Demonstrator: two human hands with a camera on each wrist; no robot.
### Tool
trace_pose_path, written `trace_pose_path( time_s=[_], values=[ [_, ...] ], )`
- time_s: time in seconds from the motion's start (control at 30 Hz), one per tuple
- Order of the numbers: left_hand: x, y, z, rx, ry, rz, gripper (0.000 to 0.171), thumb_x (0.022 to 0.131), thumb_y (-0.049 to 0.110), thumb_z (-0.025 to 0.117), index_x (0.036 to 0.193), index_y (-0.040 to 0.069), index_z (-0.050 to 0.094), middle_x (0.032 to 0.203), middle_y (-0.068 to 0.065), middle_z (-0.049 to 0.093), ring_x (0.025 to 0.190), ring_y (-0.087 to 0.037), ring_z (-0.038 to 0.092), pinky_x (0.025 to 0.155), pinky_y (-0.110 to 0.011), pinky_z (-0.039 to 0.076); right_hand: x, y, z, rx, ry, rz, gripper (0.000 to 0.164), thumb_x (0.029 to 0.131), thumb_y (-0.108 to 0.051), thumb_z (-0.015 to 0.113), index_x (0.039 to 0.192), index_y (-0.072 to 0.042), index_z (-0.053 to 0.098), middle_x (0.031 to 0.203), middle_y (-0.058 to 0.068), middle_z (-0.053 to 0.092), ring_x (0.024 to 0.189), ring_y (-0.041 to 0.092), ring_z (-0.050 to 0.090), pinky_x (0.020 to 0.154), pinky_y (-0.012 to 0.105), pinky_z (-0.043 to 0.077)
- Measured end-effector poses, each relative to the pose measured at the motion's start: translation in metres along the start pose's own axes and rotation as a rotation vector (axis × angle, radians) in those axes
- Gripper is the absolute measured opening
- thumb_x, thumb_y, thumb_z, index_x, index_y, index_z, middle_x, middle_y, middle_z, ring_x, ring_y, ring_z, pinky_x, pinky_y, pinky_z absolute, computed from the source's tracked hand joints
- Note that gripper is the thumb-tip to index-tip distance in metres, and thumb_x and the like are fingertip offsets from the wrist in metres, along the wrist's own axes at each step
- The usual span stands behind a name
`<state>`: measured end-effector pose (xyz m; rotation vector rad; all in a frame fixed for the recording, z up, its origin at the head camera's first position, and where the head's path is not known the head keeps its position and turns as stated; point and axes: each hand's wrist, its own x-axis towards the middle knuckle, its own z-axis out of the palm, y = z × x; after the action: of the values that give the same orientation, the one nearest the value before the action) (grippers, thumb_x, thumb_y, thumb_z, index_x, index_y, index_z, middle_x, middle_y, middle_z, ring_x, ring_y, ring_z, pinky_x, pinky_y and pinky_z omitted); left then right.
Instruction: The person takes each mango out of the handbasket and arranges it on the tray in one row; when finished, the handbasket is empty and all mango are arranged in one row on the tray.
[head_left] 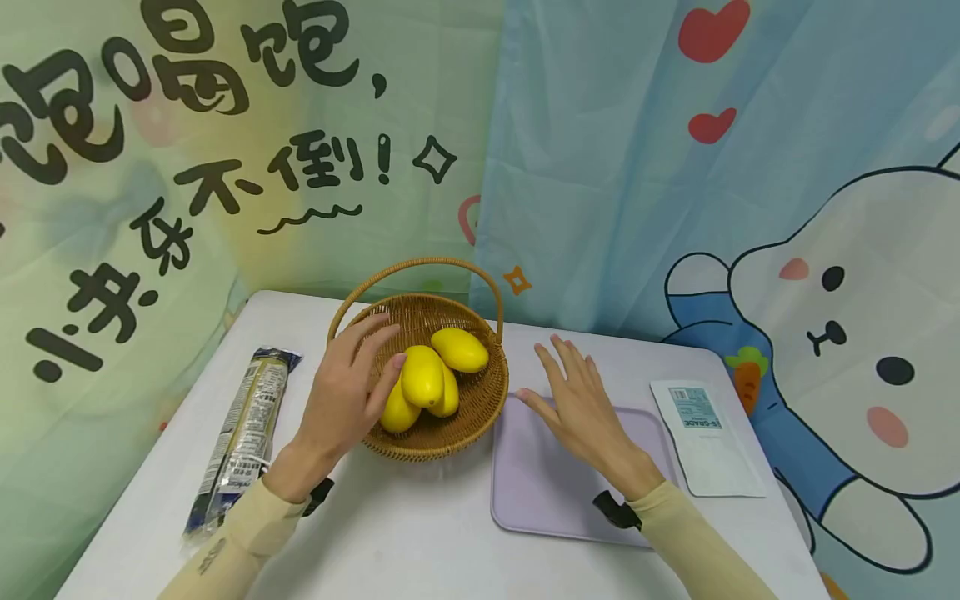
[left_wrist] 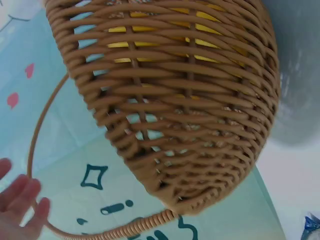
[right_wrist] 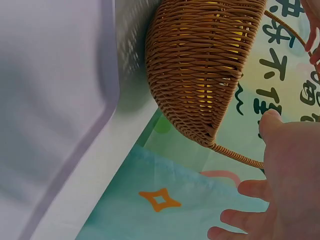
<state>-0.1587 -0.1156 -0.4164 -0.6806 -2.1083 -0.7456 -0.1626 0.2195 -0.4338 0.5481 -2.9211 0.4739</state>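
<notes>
A round woven wicker basket (head_left: 480,408) with a tall arched handle (head_left: 420,262) holds several smooth yellow fruits (head_left: 423,377), which look like mangoes. My left hand (head_left: 341,396) is over the basket's left side, fingers spread and loosely bent, with nothing in its grasp. In the left wrist view, its fingertips (left_wrist: 32,187) appear near the handle; whether they touch it I cannot tell. Above a pale purple tray (head_left: 525,492), right of the basket, my right hand (head_left: 585,417) is held with straight fingers and holds nothing. Yellow shows through the weave (right_wrist: 200,60) in the right wrist view.
On the left of the white table (head_left: 420,533) lies a long clear-and-printed packet (head_left: 247,433). A white pouch with a teal label (head_left: 708,442) lies right of the tray. Printed curtains (head_left: 570,167) hang directly behind the table.
</notes>
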Motion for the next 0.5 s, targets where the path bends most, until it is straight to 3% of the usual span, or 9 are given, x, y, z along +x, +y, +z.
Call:
trace_pose_path(
  time_s=[0.1, 0.23, 0.4, 0.5],
  values=[
    [-0.002, -0.003, -0.003, -0.017, 0.099, 0.013, 0.04, 0.107, 0.031, 0.053, 0.125, -0.003, 0.065, 0.132, -0.023, 0.062, 0.12, -0.038, 0.06, 0.104, -0.046, 0.047, 0.0, -0.002, 0.001, 0.005, 0.01, -0.008, 0.078, 0.101, -0.06, 0.049, 0.16, -0.013, 0.03, 0.168, 0.016, 0.021, 0.155, 0.037, 0.018, 0.123, 0.064, 0.014],
    [-0.006, -0.007, -0.008, -0.018, 0.174, -0.006, 0.038, 0.106, 0.028, 0.054, 0.123, -0.003, 0.065, 0.133, -0.024, 0.06, 0.119, -0.04, 0.059, 0.102, -0.045, 0.047, 0.002, -0.005, 0.001, 0.004, 0.031, -0.033, 0.076, 0.101, -0.058, 0.051, 0.159, -0.012, 0.032, 0.167, 0.016, 0.023, 0.154, 0.037, 0.022, 0.123, 0.064, 0.017],
    [-0.011, -0.012, -0.011, -0.01, 0.225, -0.059, 0.036, 0.106, 0.029, 0.054, 0.121, -0.001, 0.066, 0.139, -0.028, 0.053, 0.126, -0.044, 0.051, 0.105, -0.051, 0.043, 0.008, -0.012, 0.0, 0.011, 0.059, -0.078, 0.073, 0.101, -0.054, 0.054, 0.157, -0.012, 0.036, 0.165, 0.017, 0.028, 0.152, 0.036, 0.027, 0.122, 0.062, 0.021],
    [-0.014, -0.017, -0.01, -0.002, 0.216, -0.096, 0.037, 0.106, 0.031, 0.054, 0.122, 0.0, 0.066, 0.146, -0.028, 0.047, 0.131, -0.046, 0.047, 0.105, -0.056, 0.04, 0.011, -0.018, 0.0, 0.018, 0.068, -0.1, 0.073, 0.101, -0.055, 0.055, 0.157, -0.012, 0.037, 0.164, 0.017, 0.029, 0.151, 0.036, 0.029, 0.122, 0.061, 0.022]
  ],
)
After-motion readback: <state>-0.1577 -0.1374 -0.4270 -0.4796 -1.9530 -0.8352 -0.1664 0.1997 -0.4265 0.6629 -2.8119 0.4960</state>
